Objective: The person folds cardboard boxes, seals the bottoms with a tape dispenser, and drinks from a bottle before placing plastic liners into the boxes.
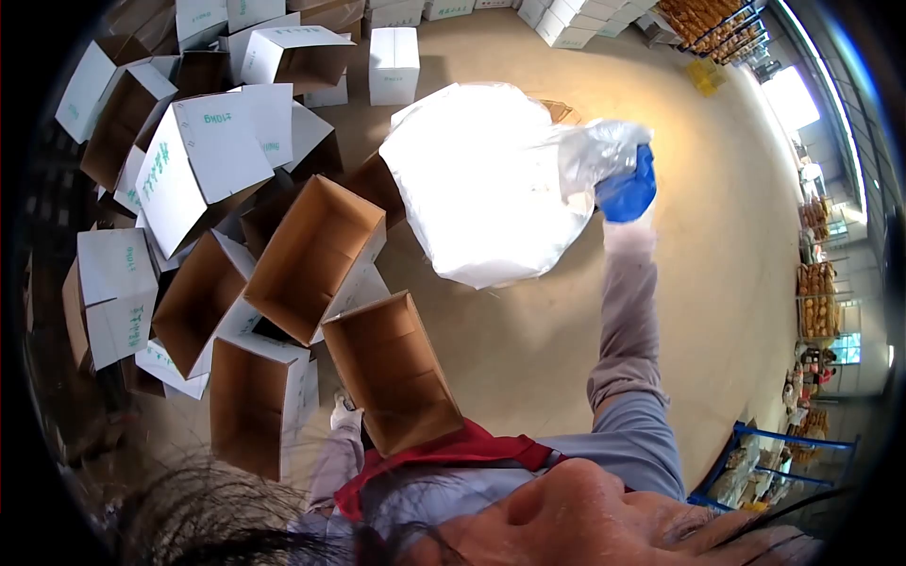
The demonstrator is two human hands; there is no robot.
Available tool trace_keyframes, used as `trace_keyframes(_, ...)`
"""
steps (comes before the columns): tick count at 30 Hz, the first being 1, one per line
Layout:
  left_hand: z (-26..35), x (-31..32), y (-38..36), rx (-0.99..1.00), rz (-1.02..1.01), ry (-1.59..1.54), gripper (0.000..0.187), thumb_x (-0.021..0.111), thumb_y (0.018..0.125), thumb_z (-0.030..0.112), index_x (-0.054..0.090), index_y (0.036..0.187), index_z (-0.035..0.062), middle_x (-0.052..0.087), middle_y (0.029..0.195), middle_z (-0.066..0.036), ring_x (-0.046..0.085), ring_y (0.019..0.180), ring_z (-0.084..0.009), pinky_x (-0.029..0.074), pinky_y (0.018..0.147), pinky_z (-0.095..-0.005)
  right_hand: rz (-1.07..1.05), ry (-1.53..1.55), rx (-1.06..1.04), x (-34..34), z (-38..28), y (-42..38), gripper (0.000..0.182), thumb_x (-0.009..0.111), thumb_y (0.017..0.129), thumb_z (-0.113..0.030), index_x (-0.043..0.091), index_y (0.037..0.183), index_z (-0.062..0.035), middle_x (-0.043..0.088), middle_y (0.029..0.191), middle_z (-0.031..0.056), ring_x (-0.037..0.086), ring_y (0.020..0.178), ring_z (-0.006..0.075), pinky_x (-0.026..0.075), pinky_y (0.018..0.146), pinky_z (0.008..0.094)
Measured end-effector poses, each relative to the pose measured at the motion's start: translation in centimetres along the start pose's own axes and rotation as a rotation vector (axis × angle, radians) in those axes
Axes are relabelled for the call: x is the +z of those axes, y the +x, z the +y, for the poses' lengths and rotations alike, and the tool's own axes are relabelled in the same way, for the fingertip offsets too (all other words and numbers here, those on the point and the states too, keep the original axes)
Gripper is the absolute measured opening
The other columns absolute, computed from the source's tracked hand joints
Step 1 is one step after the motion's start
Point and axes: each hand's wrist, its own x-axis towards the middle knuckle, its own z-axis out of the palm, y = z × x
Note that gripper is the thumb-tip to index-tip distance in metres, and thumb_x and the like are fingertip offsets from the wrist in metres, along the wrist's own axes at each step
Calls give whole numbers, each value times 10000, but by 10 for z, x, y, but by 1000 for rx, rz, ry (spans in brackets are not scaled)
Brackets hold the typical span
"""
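Note:
My right hand, in a blue glove, is stretched out forward and closed on the gathered end of a plastic bag. The bag is white and shiny, spread wide and puffed out in front of me. Low on the left, my left hand wears a pale glove and grips the side of an open cardboard box. This box is tilted against my red apron, its brown inside facing up and bare. Part of my left hand's fingers is hidden by the box.
Many open white cartons with green print, such as this tilted one, are heaped on the left. A closed white carton stands beyond the bag. Shelving with a blue frame is at lower right, and loaded racks line the right wall.

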Motion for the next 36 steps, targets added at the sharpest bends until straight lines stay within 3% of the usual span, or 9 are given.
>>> trace_keyframes(4,55,-26,-17,354,49,-681,626,722,728,169,437,1271,41,537,1207,-130,527,1099,-208,420,928,-296,92,183,175,9,32,-71,397,401,925,-330,455,1239,-94,509,1222,84,493,1104,257,396,922,467)
trace_keyframes(8,191,-117,-93,961,-136,-576,594,719,723,123,463,1249,16,484,1265,-137,431,1202,-208,321,1019,-306,280,157,170,53,75,-142,336,498,895,-231,475,1204,-103,540,1139,74,530,1017,237,445,839,412)
trace_keyframes(11,238,-147,-120,1324,-60,-545,900,742,661,104,216,1387,25,272,1414,-138,247,1319,-236,202,1069,-359,305,131,153,100,95,-176,304,523,884,-205,501,1164,-87,556,1097,66,551,959,212,463,790,365)
trace_keyframes(17,220,-169,-136,955,-603,-1269,468,609,807,26,415,1232,0,538,1094,-59,522,993,-135,442,845,-263,209,-24,192,150,117,-235,339,510,887,-175,476,1186,-20,545,1123,107,540,1014,240,460,842,396)
trace_keyframes(21,165,-211,-162,798,-683,-1420,233,580,840,75,559,1060,-1,615,950,-65,608,843,-175,517,767,-339,-56,-947,-146,168,112,-261,234,544,863,-108,547,1059,18,597,964,80,574,874,186,464,762,306)
trace_keyframes(25,130,-284,-172,1006,-270,-1246,167,586,787,37,596,939,-31,621,856,-72,607,757,-157,514,674,-269,24,-873,-6,223,102,-286,139,576,828,-47,581,918,59,636,805,76,601,760,130,466,691,230)
trace_keyframes(29,104,-370,-175,1149,221,-757,233,477,735,-22,598,933,-40,612,856,-42,569,770,-123,475,712,-252,-135,-790,-115,234,67,-271,259,521,864,-103,570,1058,61,632,991,125,591,913,173,440,851,280)
trace_keyframes(32,119,-403,-236,1299,221,-211,244,472,728,-17,599,936,-19,609,816,-63,551,732,-131,467,703,-259,-543,-620,-239,306,61,-280,586,466,855,-123,225,1365,36,302,1389,189,299,1299,263,226,1059,350)
trace_keyframes(36,156,-416,-292,1461,136,105,283,533,722,24,603,996,1,615,833,-94,564,751,-136,464,729,-257,-953,-709,-68,347,94,-276,946,707,674,-26,122,1417,-70,190,1451,82,206,1314,149,389,958,299)
